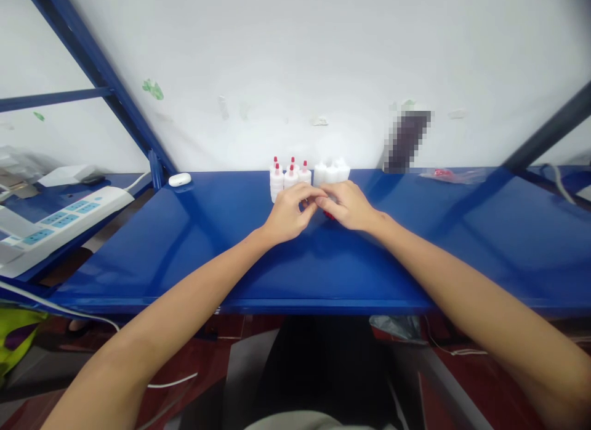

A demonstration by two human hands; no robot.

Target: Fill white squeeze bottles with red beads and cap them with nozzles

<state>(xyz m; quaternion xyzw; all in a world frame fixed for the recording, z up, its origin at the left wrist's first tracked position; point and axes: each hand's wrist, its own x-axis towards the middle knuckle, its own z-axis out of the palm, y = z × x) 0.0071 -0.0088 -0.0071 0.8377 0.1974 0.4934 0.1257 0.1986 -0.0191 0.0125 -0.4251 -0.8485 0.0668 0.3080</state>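
Both my hands meet at the middle of the blue shelf (207,245), just in front of a cluster of small white bottles. My left hand (289,211) is curled, its fingertips pinched toward my right hand. My right hand (348,205) is closed over something small with a red part (329,215) showing under it; I cannot make out what it is. Several white bottles with red caps (290,174) stand at the back left of the cluster. Beside them stand white bottles without caps (331,171).
A white earbud case (180,179) lies at the back left. A clear bag with red bits (450,174) lies at the back right. A white power strip (60,220) sits on the neighbouring shelf to the left. Blue frame struts (99,73) rise along both sides.
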